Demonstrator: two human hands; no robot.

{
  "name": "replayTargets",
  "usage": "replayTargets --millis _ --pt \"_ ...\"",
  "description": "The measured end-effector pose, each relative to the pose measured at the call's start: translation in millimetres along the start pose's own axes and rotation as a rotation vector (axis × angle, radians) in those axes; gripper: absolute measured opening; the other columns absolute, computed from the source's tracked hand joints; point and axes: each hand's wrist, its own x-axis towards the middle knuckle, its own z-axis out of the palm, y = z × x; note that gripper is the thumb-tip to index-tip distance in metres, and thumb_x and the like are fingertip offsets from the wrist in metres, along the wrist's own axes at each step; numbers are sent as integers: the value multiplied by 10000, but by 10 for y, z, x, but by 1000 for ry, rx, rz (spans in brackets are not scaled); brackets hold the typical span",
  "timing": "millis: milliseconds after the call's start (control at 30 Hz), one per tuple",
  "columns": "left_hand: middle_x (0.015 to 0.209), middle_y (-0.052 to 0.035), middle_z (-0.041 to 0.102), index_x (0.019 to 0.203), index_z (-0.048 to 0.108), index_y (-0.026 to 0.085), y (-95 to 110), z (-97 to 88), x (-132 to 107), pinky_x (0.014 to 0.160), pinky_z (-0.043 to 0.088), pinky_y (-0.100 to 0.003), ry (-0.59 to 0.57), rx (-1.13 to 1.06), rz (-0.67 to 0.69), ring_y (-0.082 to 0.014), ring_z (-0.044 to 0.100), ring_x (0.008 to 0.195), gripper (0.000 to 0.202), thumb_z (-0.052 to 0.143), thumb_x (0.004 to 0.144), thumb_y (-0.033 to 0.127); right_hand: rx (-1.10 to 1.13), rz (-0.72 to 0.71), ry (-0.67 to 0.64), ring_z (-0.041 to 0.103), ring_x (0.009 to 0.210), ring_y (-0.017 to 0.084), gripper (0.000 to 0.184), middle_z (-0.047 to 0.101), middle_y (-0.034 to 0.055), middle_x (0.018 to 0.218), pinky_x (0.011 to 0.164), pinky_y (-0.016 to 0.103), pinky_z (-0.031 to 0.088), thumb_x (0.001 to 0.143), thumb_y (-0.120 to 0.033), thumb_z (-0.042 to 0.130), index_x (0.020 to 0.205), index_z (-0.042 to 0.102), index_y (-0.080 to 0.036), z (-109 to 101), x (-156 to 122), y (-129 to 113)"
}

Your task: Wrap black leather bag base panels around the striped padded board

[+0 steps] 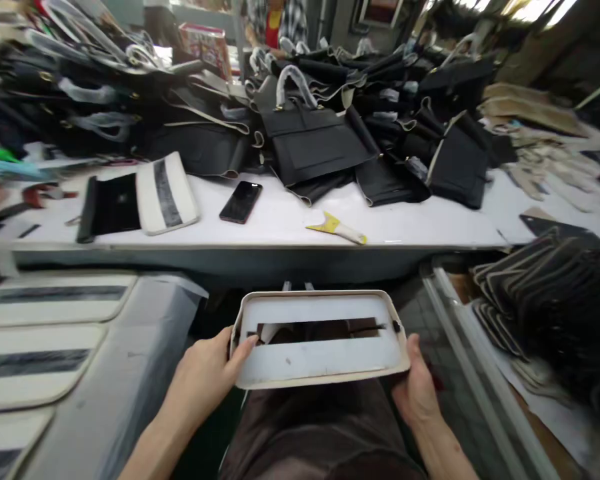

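Observation:
I hold a cream-white bag panel with a long slot cut through its middle, level above my lap. My left hand grips its left edge, thumb on top near the slot's end. My right hand grips the right edge, thumb up along the rim. Both hands are closed on the panel. Dark fabric shows through the slot.
A white worktable ahead carries a phone, a yellow-handled scraper, a striped white panel and heaps of black bags. More striped panels lie at my left; stacked dark pieces sit at my right.

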Motion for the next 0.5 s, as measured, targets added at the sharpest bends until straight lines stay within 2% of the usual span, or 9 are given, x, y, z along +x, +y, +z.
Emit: replayTargets --millis 133,267,400,500 --pt "810 -129 711 837 541 224 37 11 50 674 400 -353 -43 174 -10 -375 686 854 435 270 936 550 -291 -141 58 564 1210 333 665 663 95 1248 1006 440 451 783 -623 646 1281 609 -184 -134 5 -49" --pt "826 -140 706 802 485 229 44 17 54 686 410 -369 -69 200 -44 -385 685 889 389 227 941 485 -577 -272 134 554 1201 324 608 639 113 1268 1008 394 424 782 -601 643 1210 663 -170 -224 113 -75" --pt "880 -152 712 814 499 221 99 24 71 714 434 -385 -64 143 -61 -376 687 917 364 221 951 411 -679 -305 157 569 1164 318 598 641 114 1250 980 377 430 782 -604 627 1200 674 -179 -346 160 -89" --pt "889 -175 715 850 564 191 165 23 0 724 454 -408 6 110 -74 -371 692 889 387 235 956 364 -720 -301 197 594 1108 346 607 684 102 1153 905 391 477 727 -644 655 1126 708 -189 -397 114 -76"
